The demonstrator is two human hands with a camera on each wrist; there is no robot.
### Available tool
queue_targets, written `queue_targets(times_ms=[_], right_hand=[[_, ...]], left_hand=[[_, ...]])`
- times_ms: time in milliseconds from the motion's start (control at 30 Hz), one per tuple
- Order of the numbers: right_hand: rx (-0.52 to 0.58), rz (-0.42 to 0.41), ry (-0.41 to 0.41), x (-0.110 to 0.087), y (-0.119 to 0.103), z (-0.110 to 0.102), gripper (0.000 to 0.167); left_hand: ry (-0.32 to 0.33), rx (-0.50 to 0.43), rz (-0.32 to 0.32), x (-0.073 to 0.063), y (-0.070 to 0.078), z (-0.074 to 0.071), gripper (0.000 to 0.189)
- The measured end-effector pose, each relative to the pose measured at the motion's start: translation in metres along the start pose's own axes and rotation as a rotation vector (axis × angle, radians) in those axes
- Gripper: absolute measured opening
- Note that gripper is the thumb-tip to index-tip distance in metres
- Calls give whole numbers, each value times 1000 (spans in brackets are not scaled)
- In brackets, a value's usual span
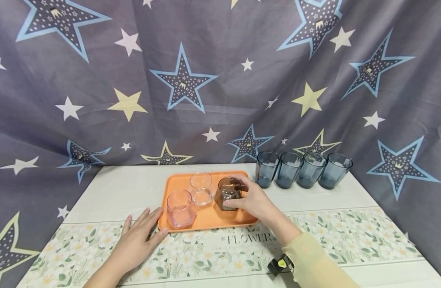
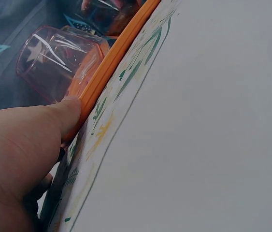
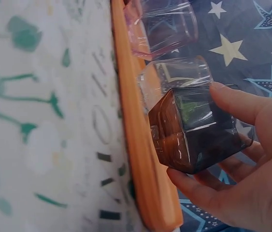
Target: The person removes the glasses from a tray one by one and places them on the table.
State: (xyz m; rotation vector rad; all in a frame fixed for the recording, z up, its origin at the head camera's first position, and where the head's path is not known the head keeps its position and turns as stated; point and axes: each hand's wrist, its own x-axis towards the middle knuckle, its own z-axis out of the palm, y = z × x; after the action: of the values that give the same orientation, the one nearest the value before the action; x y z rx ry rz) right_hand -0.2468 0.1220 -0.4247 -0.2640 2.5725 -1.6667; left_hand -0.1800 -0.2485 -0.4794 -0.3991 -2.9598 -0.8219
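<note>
My right hand [image 1: 254, 200] grips a brown tinted glass [image 3: 193, 128] between thumb and fingers, at the right part of an orange tray [image 1: 209, 225]. Whether the base of this glass touches the tray I cannot tell. A clear glass [image 1: 201, 192] stands to its left on the tray, and a pink tinted glass [image 1: 179, 212] stands nearer the front left corner. My left hand [image 1: 139, 236] lies at that corner with its fingers loosely spread. In the left wrist view its thumb [image 2: 70, 113] touches the tray's edge; the other fingers are mostly hidden there.
Several blue tinted glasses [image 1: 290, 172] stand in a row at the back right of the table [image 1: 130, 188], right of the tray. A floral printed band [image 1: 191, 260] runs across the tabletop in front. Behind hangs a grey curtain [image 1: 220, 48] with stars.
</note>
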Motion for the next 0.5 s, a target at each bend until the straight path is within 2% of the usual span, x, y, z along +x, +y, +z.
queue_targets(times_ms=[167,500], right_hand=[[-12,-36,7,-3,-7,-7,84],[20,-46,9,-12,-10,-27,86]], left_hand=[[0,1,1,0,-1,0,82],[1,-2,8,0,-1,0,82]])
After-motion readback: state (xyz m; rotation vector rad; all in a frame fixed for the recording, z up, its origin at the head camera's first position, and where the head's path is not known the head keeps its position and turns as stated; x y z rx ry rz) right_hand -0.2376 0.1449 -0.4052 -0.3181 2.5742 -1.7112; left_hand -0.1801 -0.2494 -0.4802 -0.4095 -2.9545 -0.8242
